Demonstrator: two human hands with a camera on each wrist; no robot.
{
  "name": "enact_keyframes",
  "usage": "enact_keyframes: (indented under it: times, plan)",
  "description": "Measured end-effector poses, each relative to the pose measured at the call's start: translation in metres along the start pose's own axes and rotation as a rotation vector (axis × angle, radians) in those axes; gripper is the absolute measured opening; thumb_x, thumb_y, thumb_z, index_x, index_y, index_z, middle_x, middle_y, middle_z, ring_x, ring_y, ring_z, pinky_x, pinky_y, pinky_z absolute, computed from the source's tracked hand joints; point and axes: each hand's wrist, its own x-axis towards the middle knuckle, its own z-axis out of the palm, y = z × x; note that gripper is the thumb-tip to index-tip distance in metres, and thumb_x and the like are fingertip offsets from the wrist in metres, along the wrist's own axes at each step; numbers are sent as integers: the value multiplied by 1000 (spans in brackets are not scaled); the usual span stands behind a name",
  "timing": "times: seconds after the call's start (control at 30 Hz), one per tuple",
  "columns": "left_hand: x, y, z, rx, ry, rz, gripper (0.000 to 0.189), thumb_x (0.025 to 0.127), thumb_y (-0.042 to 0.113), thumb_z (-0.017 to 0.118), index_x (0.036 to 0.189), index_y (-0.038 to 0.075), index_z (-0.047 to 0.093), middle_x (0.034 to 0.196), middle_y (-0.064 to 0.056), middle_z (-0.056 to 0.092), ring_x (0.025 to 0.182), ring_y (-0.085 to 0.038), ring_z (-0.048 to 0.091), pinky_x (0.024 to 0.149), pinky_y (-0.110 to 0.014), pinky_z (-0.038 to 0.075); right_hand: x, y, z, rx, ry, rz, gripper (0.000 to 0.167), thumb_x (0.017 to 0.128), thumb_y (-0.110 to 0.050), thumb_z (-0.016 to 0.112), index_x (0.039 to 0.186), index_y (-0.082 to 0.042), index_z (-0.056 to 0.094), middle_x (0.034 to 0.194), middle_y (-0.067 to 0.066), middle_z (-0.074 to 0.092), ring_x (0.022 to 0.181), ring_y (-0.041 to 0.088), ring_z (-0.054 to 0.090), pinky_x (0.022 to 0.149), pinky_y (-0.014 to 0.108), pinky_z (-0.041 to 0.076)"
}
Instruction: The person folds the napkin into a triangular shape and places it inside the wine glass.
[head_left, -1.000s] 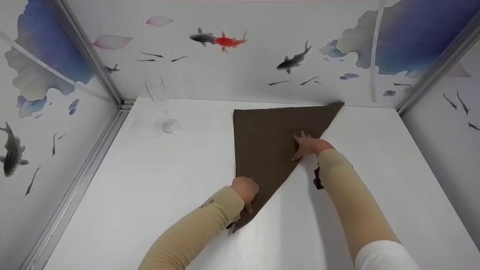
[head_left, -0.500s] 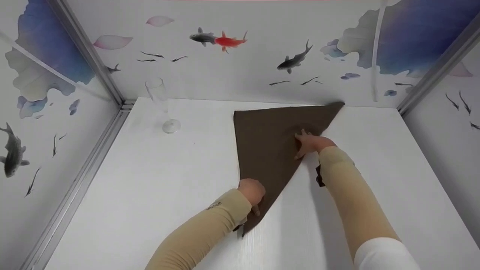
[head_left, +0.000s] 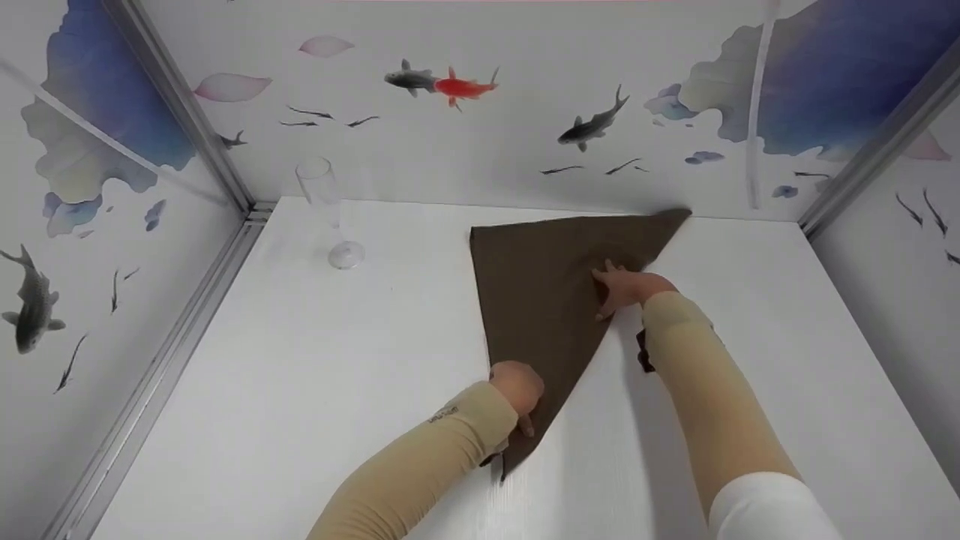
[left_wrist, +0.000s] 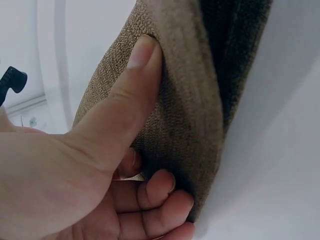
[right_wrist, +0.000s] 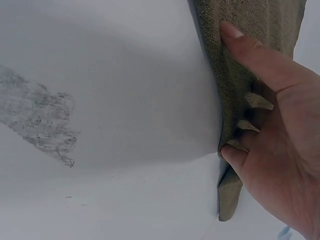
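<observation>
A brown woven cloth point(head_left: 529, 300) lies folded to a rough triangle on the white table, its narrow tip toward the person. Near that tip my left hand point(head_left: 517, 386) grips the cloth's left edge. The left wrist view shows the thumb point(left_wrist: 125, 95) pressed flat to the fabric point(left_wrist: 175, 115) and the other fingers curled by its edge. Farther up, my right hand point(head_left: 622, 289) rests on the slanted right edge with its fingers spread. In the right wrist view its thumb and fingers point(right_wrist: 255, 52) touch the ridged cloth point(right_wrist: 237, 80); the fingertips are partly hidden.
A clear stemmed glass point(head_left: 346, 255) stands at the back left of the table point(head_left: 337, 352). White panels with painted fish point(head_left: 592, 129) close off the back and both sides, with metal frame posts point(head_left: 180, 97) at the corners.
My left hand has slid right and slightly toward the person, taking the cloth's near tip along. The right hand has shifted only slightly right. The glass has not moved on the table.
</observation>
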Motion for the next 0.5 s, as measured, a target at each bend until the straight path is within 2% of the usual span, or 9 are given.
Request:
enact_keyframes:
  times: [0.2,0.5]
  plan:
    - [-1,5,-2,11,6,-27,40,76,49,81,96,15,75,96,1,71,87,-16,66,76,-36,55,1,-2,-1,-7,14,-6,94,89,-29,73,156,-4,11,158,27,-9,144,45,-3,112,60,12]
    - [0,13,-5,2,21,-25,43,74,52,81,95,15,74,97,2,71,86,-15,66,75,-36,55,1,0,-3,-9,34,10,94,88,-26,76,156,-5,15,158,26,-6,144,45,0,113,58,14]
